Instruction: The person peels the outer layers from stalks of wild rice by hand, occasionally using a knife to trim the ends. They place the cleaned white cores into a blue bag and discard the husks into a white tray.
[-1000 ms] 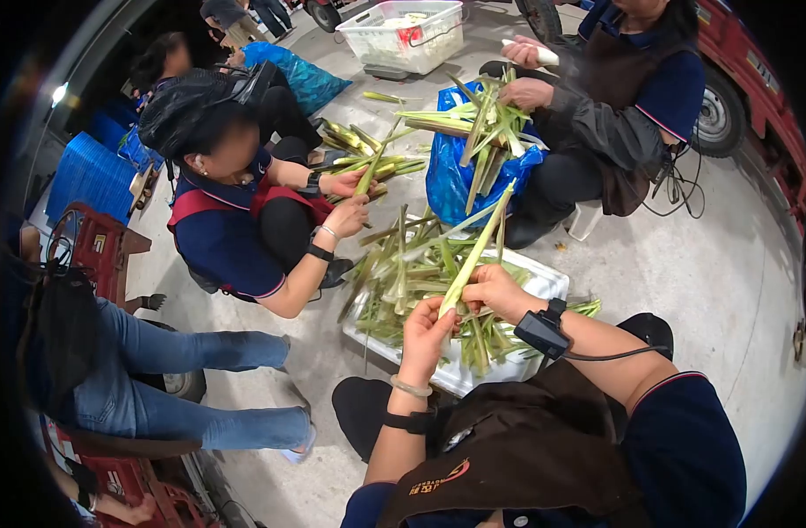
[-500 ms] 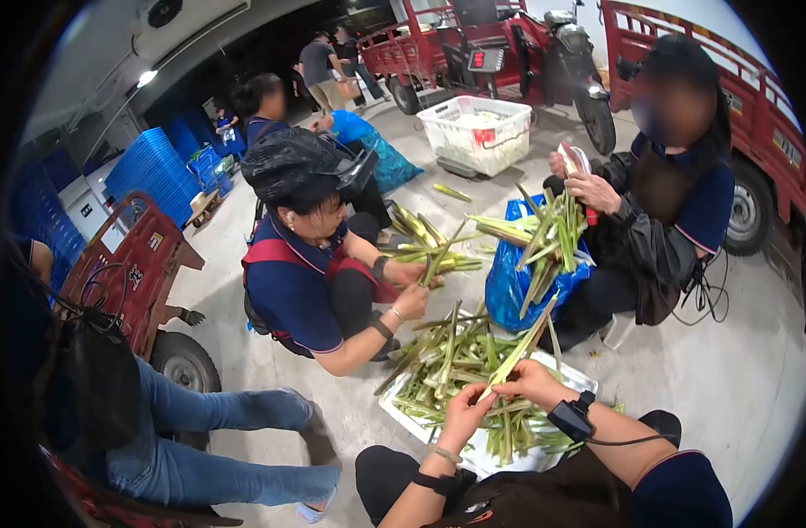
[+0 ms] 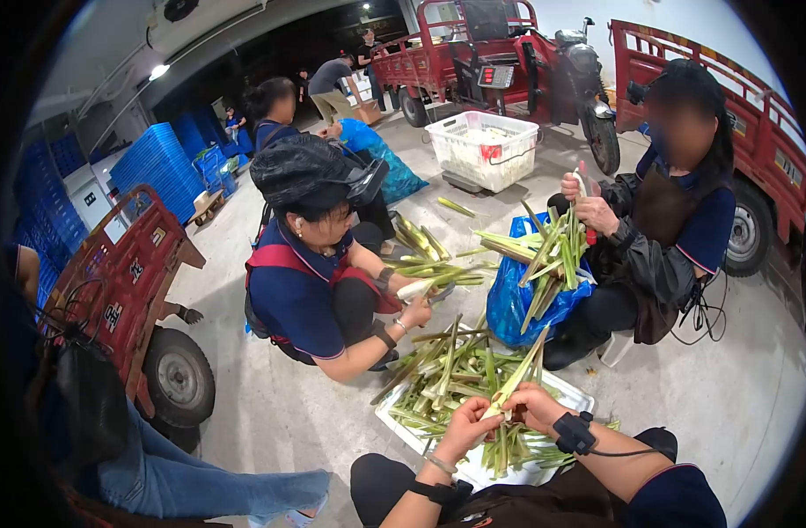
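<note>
A long pale green stalk (image 3: 519, 374) slants up and away between my two hands, over a white tray (image 3: 401, 433) heaped with green stalks and leaves (image 3: 451, 374). My left hand (image 3: 470, 422) pinches the stalk's near end, its fingers closed. Close beside it, my right hand (image 3: 533, 407) is closed on the same stalk, thumb and fingertips together near its base. The two hands nearly touch. Beneath them the heap partly hides the tray.
A crouching co-worker (image 3: 293, 282) holds a stalk at the left. Another co-worker (image 3: 676, 211) sits at the right by a blue bag (image 3: 509, 299) of stalks. Farther back are a white crate (image 3: 482, 154), red carts (image 3: 121, 290) and blue crates (image 3: 157, 172).
The whole view has shifted slightly. My hands stay together on the stalk, fingers slightly moved. The crouching co-worker's stalk now shows a pale end. The jeans-clad legs at left have moved lower.
</note>
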`<action>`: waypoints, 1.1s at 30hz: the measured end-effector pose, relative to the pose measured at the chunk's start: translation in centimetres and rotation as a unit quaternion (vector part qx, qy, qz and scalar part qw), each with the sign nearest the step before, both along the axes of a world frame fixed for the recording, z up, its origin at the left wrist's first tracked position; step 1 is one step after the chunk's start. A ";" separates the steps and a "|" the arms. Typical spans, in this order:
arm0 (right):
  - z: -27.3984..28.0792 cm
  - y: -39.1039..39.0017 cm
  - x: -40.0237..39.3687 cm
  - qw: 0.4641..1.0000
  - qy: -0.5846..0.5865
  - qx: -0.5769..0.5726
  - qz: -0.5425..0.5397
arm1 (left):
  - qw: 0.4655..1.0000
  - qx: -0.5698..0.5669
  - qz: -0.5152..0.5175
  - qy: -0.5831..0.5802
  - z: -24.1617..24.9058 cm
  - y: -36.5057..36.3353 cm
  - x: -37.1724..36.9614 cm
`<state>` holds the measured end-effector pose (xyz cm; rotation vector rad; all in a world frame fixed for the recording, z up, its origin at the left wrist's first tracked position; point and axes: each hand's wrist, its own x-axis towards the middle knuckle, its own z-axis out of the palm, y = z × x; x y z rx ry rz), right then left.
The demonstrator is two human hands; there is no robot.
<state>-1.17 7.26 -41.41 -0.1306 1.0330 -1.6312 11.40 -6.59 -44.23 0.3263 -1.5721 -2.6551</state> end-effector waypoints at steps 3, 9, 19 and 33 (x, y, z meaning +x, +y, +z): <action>-0.3 -0.1 0.7 0.982 0.175 0.062 -0.041 | 0.993 -0.102 0.065 -0.013 -0.4 -0.4 -0.5; -0.3 -0.4 1.2 0.993 -0.011 -0.030 -0.112 | 0.980 -0.084 0.176 0.030 -0.3 0.6 -1.1; -1.1 -0.6 0.8 0.976 -0.141 -0.079 -0.144 | 0.931 0.287 0.213 0.076 1.0 0.2 -1.1; 0.3 0.4 0.3 0.887 0.437 0.134 0.064 | 0.971 0.149 0.184 0.022 0.1 -2.9 -0.8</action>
